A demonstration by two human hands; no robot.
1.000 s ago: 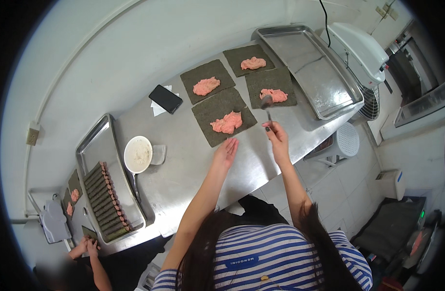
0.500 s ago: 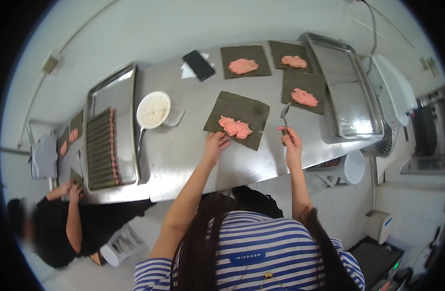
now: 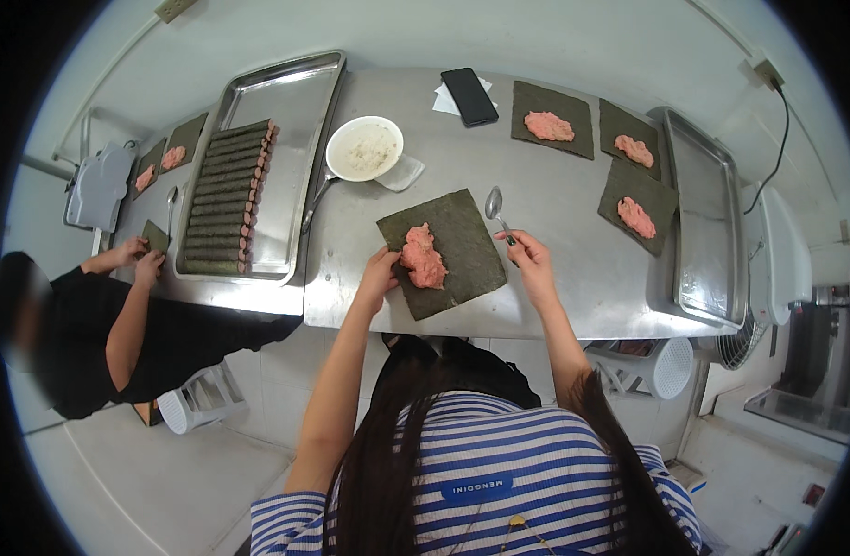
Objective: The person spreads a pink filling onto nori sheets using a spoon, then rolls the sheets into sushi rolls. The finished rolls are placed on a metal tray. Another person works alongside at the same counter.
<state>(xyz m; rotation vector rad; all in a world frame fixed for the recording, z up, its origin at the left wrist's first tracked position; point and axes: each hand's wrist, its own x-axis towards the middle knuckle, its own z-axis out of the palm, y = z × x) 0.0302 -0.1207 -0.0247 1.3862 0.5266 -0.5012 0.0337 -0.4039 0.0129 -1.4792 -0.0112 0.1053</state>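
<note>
In front of me a square nori sheet [image 3: 469, 243] lies on the steel table, a lump of pink minced filling [image 3: 424, 258] along its left side. My left hand [image 3: 379, 278] pinches the sheet's left edge beside the filling. A metal spoon [image 3: 495, 205] is in my right hand [image 3: 531, 261], its bowl pointing away from me, close to the sheet's right corner. Whether my right fingers touch the sheet I cannot tell. Further right lie three more nori sheets, each topped with pink filling [image 3: 636, 218].
A white bowl [image 3: 364, 148] of pale contents stands left of centre, near a steel tray [image 3: 286, 269] of several filled nori rolls [image 3: 228, 206]. Another tray [image 3: 708, 199] bounds the right end. A black phone [image 3: 469, 96] lies at the back. At left, a co-worker's hands [image 3: 139, 259] hold nori.
The nori sheet has turned, bringing its filling to the left side by my left hand. My right hand with the spoon has come closer to the sheet. My view has shifted leftward.
</note>
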